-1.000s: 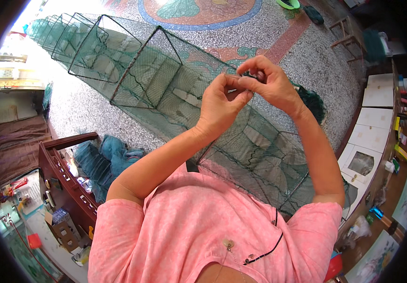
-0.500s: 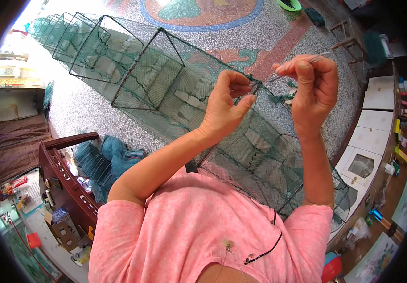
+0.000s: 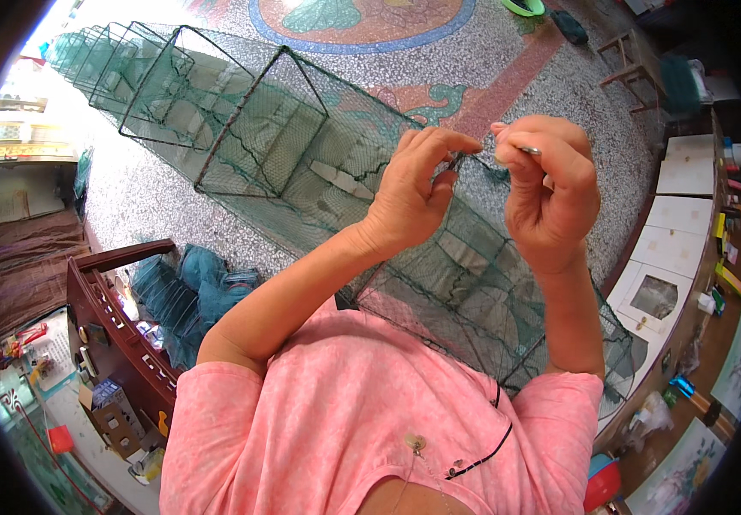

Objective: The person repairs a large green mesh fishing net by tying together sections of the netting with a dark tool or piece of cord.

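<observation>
A long, green mesh net trap (image 3: 349,154) with dark rectangular frames stretches diagonally from the far left to near my right elbow. At the trap's upper edge, my left hand (image 3: 411,196) is closed, pinching the netting between thumb and fingers. My right hand (image 3: 555,193) is raised just right of it, its thumb and fingers closed on a slim, pale tool (image 3: 529,150); most of the tool is hidden inside the hand. A dark green strand of netting (image 3: 495,172) hangs between the two hands.
Bundled blue-green netting (image 3: 203,287) lies at the left beside a dark red wooden piece of furniture (image 3: 100,296). White cabinets (image 3: 666,223) line the right side. A wooden stool (image 3: 632,73) and a green basin (image 3: 525,7) stand at the far right on the speckled floor (image 3: 151,197).
My right hand has moved slightly left and down, turning so the slim tool's end points toward the camera. My left hand keeps its pinch, fingers bent further over the netting.
</observation>
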A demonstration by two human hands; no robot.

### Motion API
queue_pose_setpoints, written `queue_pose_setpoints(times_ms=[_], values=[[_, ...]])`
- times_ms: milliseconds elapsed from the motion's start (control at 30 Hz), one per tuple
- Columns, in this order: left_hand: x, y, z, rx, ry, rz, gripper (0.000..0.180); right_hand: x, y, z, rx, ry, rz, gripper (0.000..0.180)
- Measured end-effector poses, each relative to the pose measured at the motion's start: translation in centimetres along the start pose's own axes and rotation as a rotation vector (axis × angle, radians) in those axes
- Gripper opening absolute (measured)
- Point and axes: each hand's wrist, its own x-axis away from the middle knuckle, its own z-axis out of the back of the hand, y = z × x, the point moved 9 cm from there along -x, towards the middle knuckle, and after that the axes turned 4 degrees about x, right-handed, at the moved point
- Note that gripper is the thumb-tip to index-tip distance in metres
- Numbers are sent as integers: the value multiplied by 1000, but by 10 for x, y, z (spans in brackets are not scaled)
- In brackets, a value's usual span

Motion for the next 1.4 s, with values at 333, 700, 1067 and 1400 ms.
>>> queue_pose_setpoints(times_ms=[333,700,1067,1400], values=[[4,-5,1,9,39,17,42,-14,-20,-24,27,-67,214,13],[4,-9,1,41,60,25,37,-28,-8,-29,312,-148,28,12],[3,-11,4,-35,67,132,24,37,36,7,508,-563,-614,5],[8,-19,5,64,74,174,19,50,37,-11,655,-625,-434,3]])
